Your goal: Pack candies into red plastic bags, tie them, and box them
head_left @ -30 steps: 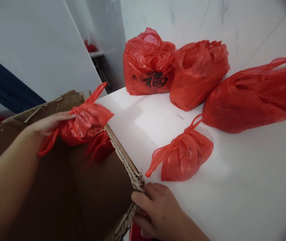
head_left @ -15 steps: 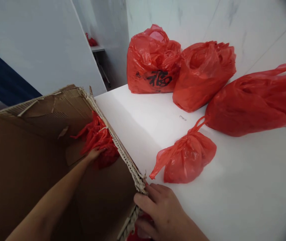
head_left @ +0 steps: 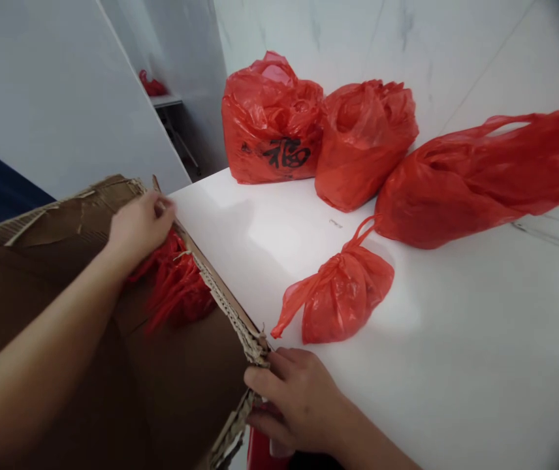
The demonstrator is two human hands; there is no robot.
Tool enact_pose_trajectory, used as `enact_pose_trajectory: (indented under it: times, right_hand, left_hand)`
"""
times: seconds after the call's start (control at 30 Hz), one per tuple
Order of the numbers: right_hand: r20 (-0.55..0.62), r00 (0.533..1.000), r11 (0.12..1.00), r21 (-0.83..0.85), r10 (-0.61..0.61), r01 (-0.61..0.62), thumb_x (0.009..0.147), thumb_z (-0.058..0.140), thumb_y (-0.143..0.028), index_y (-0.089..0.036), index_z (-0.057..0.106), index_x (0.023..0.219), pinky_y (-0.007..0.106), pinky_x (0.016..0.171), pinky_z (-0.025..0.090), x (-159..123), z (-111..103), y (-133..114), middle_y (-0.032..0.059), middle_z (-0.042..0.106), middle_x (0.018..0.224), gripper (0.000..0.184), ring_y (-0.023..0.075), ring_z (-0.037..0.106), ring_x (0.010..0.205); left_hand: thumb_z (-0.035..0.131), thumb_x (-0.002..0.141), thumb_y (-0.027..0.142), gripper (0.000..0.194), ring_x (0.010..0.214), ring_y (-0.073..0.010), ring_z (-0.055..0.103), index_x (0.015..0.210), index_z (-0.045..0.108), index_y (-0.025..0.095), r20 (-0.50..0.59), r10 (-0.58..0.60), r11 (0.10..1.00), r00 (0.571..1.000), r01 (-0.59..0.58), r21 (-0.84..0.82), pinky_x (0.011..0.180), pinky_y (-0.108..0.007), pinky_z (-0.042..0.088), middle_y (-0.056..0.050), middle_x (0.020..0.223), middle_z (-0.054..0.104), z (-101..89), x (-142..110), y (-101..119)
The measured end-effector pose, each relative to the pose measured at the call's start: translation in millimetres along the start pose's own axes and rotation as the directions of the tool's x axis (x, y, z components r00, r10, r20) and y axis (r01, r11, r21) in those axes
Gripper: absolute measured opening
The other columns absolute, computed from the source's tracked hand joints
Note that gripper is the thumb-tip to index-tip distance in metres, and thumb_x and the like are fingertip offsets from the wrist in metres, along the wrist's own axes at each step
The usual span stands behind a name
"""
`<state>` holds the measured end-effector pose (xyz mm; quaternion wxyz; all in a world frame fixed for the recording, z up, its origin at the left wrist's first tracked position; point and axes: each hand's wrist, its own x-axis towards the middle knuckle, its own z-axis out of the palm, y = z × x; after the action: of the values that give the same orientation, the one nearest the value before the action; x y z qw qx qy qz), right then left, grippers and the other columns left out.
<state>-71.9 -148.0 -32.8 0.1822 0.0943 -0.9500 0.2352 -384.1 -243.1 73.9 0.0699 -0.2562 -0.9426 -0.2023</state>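
A large open cardboard box (head_left: 230, 307) with ragged, torn edges takes up the lower left. My left hand (head_left: 145, 222) is closed at the far end of its right-hand rim, fingers bent over the edge. Nearer to me, my right hand (head_left: 299, 398) grips the same rim at the near corner, thumb inside and fingers outside. Inside the box, below my left hand, lies a crumpled red plastic bag (head_left: 176, 294) against the right wall. Just right of the box, a small knotted red bag (head_left: 345, 297) rests on the white table (head_left: 456, 339).
Along the marble-patterned wall stand a red bag with black lettering (head_left: 272, 130), another full red bag (head_left: 365, 143) and a long red bag (head_left: 456, 183) lying on its side. A grey-white panel (head_left: 54, 85) rises behind the box. Farther back, a red bag (head_left: 152, 85) sits on a shelf.
My left hand has come up from the red bag inside the box to the far rim. My right hand keeps its hold. The view has shifted, so the bags appear further left.
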Motion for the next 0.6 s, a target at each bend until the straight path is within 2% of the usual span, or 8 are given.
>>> enact_pose_trajectory:
  times: [0.07, 0.13, 0.2, 0.27, 0.4, 0.5, 0.57, 0.6]
  right_hand:
    - [0.016, 1.000, 1.000, -0.017, 0.002, -0.002, 0.089, 0.053, -0.050, -0.024, 0.054, 0.103, 0.029, 0.054, 0.035, -1.3, 1.1, 0.2, 0.0008, 0.061, 0.075, 0.030, 0.0176, 0.053, 0.062]
    - [0.038, 0.999, 1.000, -0.031, 0.001, 0.000, 0.089, 0.052, -0.051, -0.023, 0.054, 0.105, 0.029, 0.054, 0.035, -2.4, 2.1, 0.3, 0.0011, 0.060, 0.074, 0.032, 0.0177, 0.053, 0.062]
    - [0.051, 0.999, 0.999, -0.041, 0.002, 0.000, 0.089, 0.052, -0.053, -0.023, 0.054, 0.107, 0.028, 0.053, 0.035, -3.2, 2.8, 0.1, 0.0014, 0.060, 0.074, 0.035, 0.0179, 0.053, 0.061]
    - [0.050, 0.999, 0.999, -0.042, 0.014, -0.012, 0.088, 0.054, -0.054, -0.023, 0.054, 0.108, 0.028, 0.054, 0.035, -3.8, 3.1, -0.4, 0.0018, 0.061, 0.074, 0.037, 0.0181, 0.054, 0.062]
    - [0.056, 0.998, 0.999, -0.018, 0.029, -0.028, 0.088, 0.055, -0.053, -0.022, 0.054, 0.110, 0.028, 0.057, 0.038, -4.7, 3.0, -1.3, 0.0023, 0.063, 0.078, 0.037, 0.0182, 0.057, 0.065]
    - [0.069, 0.997, 0.999, 0.000, 0.032, -0.032, 0.089, 0.054, -0.051, -0.023, 0.054, 0.112, 0.029, 0.059, 0.039, -4.9, 2.0, -1.2, 0.0026, 0.064, 0.081, 0.036, 0.0183, 0.057, 0.067]
    - [0.071, 0.997, 0.999, 0.002, 0.037, -0.037, 0.089, 0.054, -0.053, -0.023, 0.054, 0.110, 0.029, 0.060, 0.039, -4.8, 0.8, -1.1, 0.0025, 0.064, 0.080, 0.037, 0.0182, 0.057, 0.067]
    - [0.070, 0.997, 0.999, 0.003, 0.039, -0.039, 0.089, 0.055, -0.053, -0.023, 0.054, 0.109, 0.029, 0.059, 0.039, -4.8, 0.2, -1.1, 0.0022, 0.064, 0.080, 0.036, 0.0181, 0.057, 0.067]
  left_hand:
    - [0.041, 0.093, 0.044, 0.039, 0.122, -0.0359, 0.049, 0.117, 0.057, 0.019, -0.037, 0.126, 0.992, 0.991, -0.126, 0.001, 0.103, -0.056, 0.032, -0.013, 0.126, 0.058, -15.5, -8.1, 48.0]
    - [0.039, 0.091, 0.056, 0.047, 0.112, -0.0326, 0.057, 0.114, 0.060, 0.022, 0.108, 0.273, 0.962, 0.956, -0.268, -0.053, 0.096, -0.049, 0.039, -0.011, 0.119, 0.064, -11.3, -26.6, 97.4]
    - [0.043, 0.083, 0.069, 0.051, 0.090, -0.0272, 0.066, 0.095, 0.070, 0.027, 0.382, 0.419, 0.908, 0.823, -0.386, -0.164, 0.081, -0.040, 0.046, -0.007, 0.098, 0.073, 9.9, -47.4, 141.5]
    - [0.053, 0.073, 0.075, 0.057, 0.084, -0.0317, 0.068, 0.086, 0.073, 0.023, 0.622, 0.489, 0.869, 0.612, -0.409, -0.279, 0.075, -0.045, 0.046, -0.015, 0.091, 0.074, 38.6, -62.9, 174.9]
    - [0.055, 0.079, 0.065, 0.048, 0.090, -0.0304, 0.068, 0.081, 0.071, 0.021, 0.659, 0.595, 0.803, 0.460, -0.316, -0.505, 0.079, -0.044, 0.049, -0.014, 0.096, 0.075, 70.3, -66.6, 196.7]
    - [0.041, 0.091, 0.053, 0.043, 0.101, -0.0237, 0.067, 0.106, 0.066, 0.021, 0.577, 0.687, 0.702, 0.442, -0.196, -0.685, 0.085, -0.037, 0.052, -0.008, 0.111, 0.073, 47.0, -55.0, 175.0]
    - [0.039, 0.093, 0.049, 0.043, 0.108, -0.0238, 0.065, 0.120, 0.058, 0.022, 0.516, 0.679, 0.650, 0.522, -0.100, -0.754, 0.089, -0.037, 0.053, -0.005, 0.116, 0.070, 14.4, -47.1, 147.1]
    - [0.045, 0.090, 0.049, 0.042, 0.109, -0.0266, 0.065, 0.120, 0.059, 0.022, 0.492, 0.623, 0.613, 0.609, 0.011, -0.790, 0.089, -0.040, 0.053, -0.005, 0.113, 0.071, -3.9, -43.7, 129.8]
